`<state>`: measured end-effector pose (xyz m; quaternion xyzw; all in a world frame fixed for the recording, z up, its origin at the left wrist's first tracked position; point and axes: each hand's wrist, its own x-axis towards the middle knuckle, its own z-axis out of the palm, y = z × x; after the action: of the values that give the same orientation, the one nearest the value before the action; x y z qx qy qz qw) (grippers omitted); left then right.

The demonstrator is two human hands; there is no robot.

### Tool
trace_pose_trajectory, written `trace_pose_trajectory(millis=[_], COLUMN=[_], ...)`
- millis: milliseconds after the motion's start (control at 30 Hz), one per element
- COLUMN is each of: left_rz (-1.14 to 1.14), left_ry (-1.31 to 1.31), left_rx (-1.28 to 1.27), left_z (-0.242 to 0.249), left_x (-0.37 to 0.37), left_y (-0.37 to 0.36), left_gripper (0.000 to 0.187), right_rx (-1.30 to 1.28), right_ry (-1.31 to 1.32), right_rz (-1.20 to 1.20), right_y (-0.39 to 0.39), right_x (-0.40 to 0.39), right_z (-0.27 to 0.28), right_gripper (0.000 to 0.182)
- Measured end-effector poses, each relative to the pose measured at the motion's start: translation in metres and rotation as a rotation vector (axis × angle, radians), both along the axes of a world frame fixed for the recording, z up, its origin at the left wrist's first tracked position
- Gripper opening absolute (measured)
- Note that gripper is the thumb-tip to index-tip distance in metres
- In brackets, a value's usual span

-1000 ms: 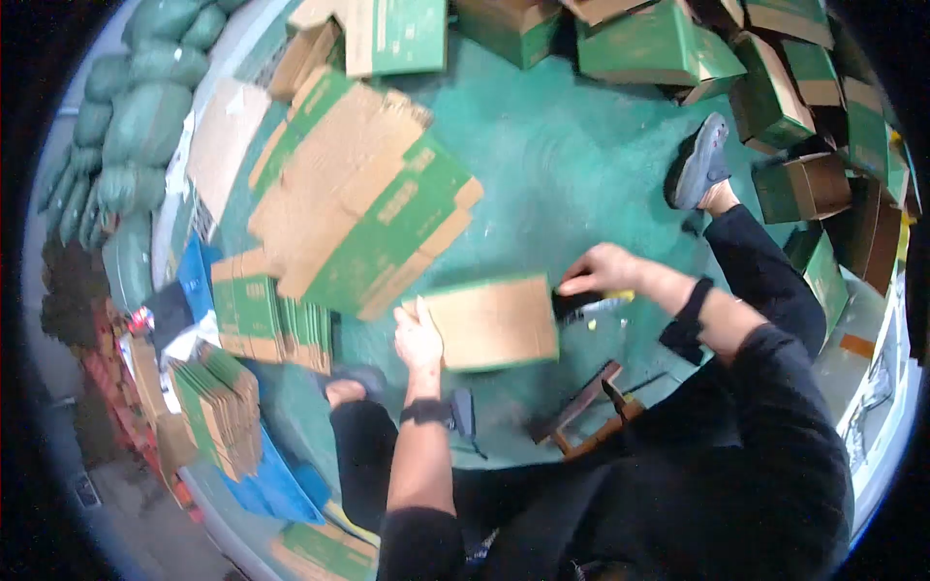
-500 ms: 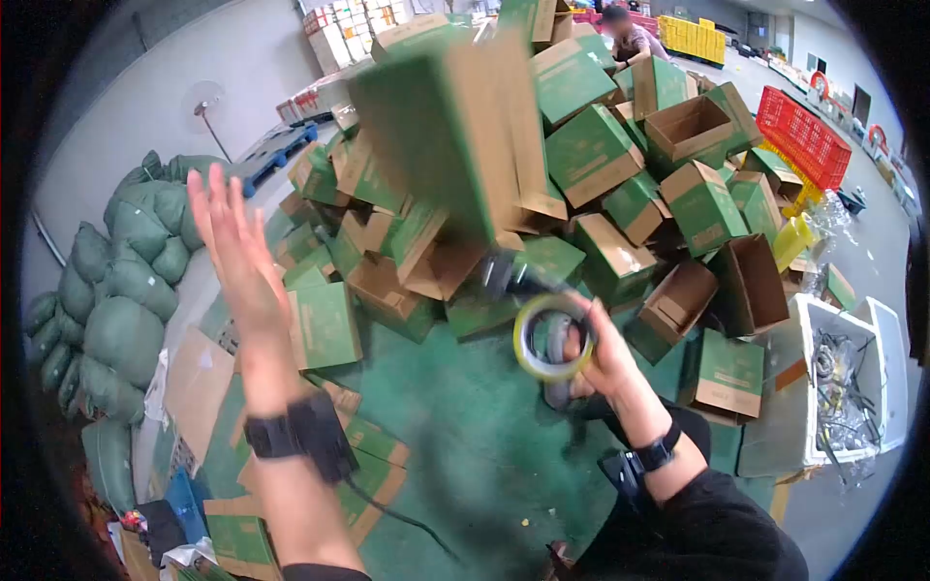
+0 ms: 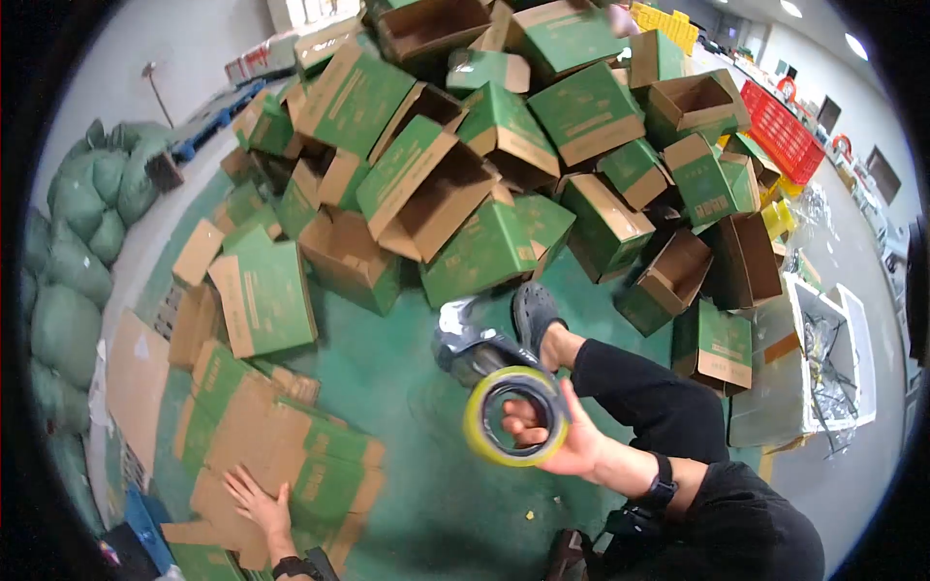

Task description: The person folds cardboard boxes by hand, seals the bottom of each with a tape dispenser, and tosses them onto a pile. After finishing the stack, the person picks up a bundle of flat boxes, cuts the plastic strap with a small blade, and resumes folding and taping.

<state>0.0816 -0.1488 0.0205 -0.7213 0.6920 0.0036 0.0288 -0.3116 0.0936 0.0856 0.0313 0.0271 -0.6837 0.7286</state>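
Note:
My right hand (image 3: 572,441) is wrapped round a tape dispenser (image 3: 475,351) loaded with a large roll of yellow-edged tape. It is held above the green floor in front of my leg, and the roll hides part of its handle. At the lower left, my left hand (image 3: 260,504) lies with fingers spread on a flattened green-and-brown cardboard box (image 3: 242,426). Other flattened cardboard lies around and beneath that piece.
A tall heap of green-and-brown boxes (image 3: 484,242) spreads across the far side. Stuffed green sacks (image 3: 73,310) line the left. To the right stand a white foam box (image 3: 775,416) with plastic scraps and a red crate (image 3: 775,131). My shoe (image 3: 535,315) rests near the heap.
My left hand has dropped from its raised position onto the flattened cardboard. The box blurred in mid-air is no longer airborne. My right hand has moved down and left with the tape dispenser.

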Motion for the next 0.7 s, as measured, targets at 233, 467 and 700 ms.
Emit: trace_pose_trajectory(millis=[233, 467, 700], left_rz=[-0.219, -0.526, -0.757], left_ry=[-0.07, 0.363, 0.46], left_rx=[-0.237, -0.234, -0.042], left_z=[-0.007, -0.008, 0.021], left_x=[0.007, 0.011, -0.046], left_y=[0.054, 0.181, 0.251], left_gripper=[0.1, 0.019, 0.019], right_rx=[0.118, -0.06, -0.821], right_ry=[0.314, 1.054, 2.563], right_rz=[0.194, 0.213, 0.181], right_y=[-0.015, -0.01, -0.022], right_x=[0.055, 0.073, 0.12], right_z=[-0.019, 0.04, -0.032], right_gripper=[0.042, 0.051, 0.065])
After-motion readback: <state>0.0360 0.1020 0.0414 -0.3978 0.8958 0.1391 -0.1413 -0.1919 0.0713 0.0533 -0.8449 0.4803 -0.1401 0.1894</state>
